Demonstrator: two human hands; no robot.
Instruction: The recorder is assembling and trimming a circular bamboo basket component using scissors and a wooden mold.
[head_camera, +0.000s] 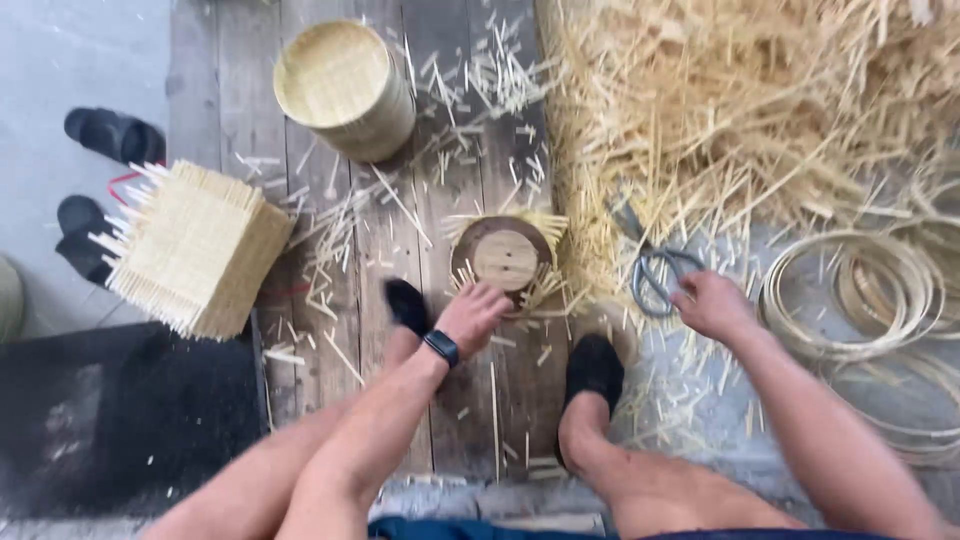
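Crouching over the plank floor (300, 120), the person has the left hand (470, 312) laid on the rim of a round wooden disc (505, 258) ringed with thin bamboo slivers, fingers curled loosely over its near edge. The right hand (712, 303) is closed around the handles of grey scissors (650, 270) lying beside the straw pile (740, 110). The disc sits between the two black-socked feet — stiff and light by the look of it, though the slivers around it seem brittle, so the solid rim is the safer hold. A woven square basket (195, 248) and a round one (345, 88) stand apart — coiled hoops (850, 290) lie to the right.
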